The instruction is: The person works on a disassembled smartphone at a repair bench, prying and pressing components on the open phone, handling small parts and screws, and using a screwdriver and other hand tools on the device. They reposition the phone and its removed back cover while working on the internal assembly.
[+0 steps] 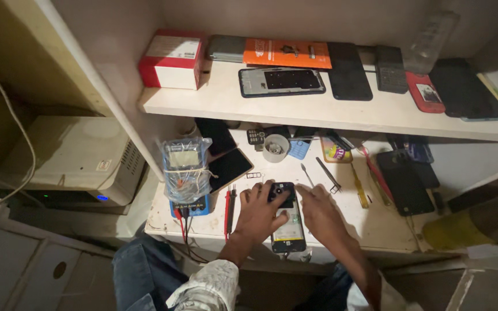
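An opened phone (288, 227) lies back-up on the white workbench (370, 222), its dark camera block at the top and a pale battery showing in the middle. My left hand (259, 210) rests over the phone's left side, fingers spread on its upper part. My right hand (318, 212) lies on the phone's right side, its fingers pointing up-left and touching the bench near the camera block. Whether either hand pinches a small part I cannot tell.
A blue multimeter wrapped in plastic (185, 173) with red and black probes (229, 210) stands left. Tweezers (328, 174), screwdrivers (359, 187), a white cup (274, 147) and dark phones (404, 184) lie behind. The shelf above (329, 109) holds several phones and a red box (174, 59).
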